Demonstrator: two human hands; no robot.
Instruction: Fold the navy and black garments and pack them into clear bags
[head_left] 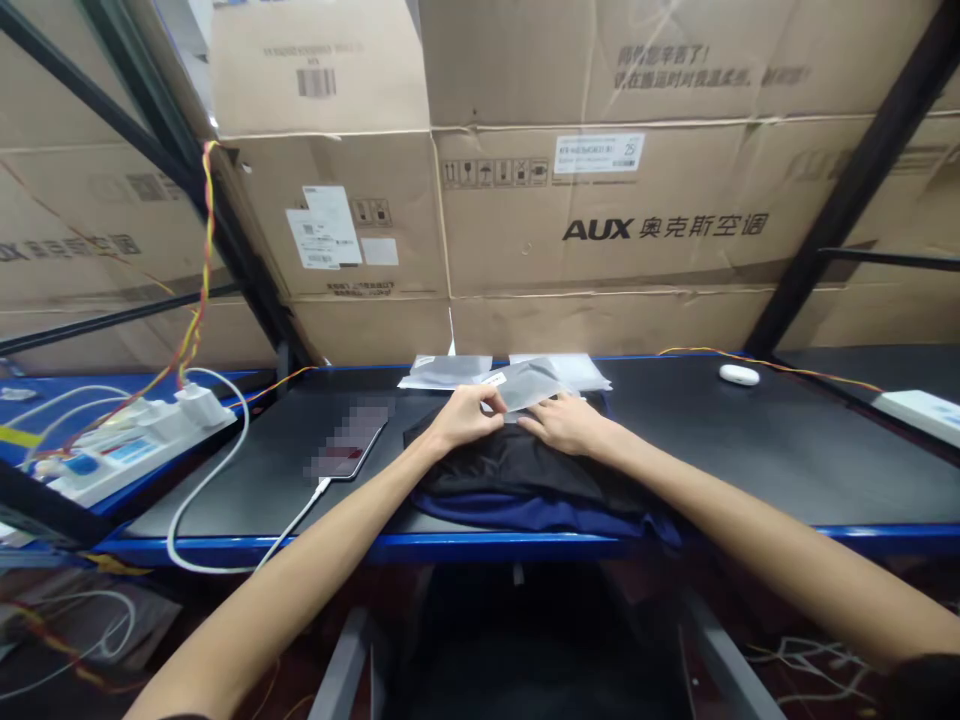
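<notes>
A translucent plastic bag [529, 383] with a small white label lies between my hands, above dark folded cloth [517, 465]. My left hand [469, 417] pinches the bag's near left edge between thumb and fingers. My right hand [566, 424] rests at the bag's lower right with its fingers spread. Under the black cloth, a blue layer [510, 512] shows along the table's front edge. Behind my hands are two more stacks of translucent bags, one at the left [450, 371] and one at the right [581, 371].
A phone [352, 445] with a white cable lies left of the cloth. Power strips stand at the far left [135, 445] and far right [926, 412]. A white case [739, 375] sits at the back right. Cardboard [525, 240] walls the table's back between black posts.
</notes>
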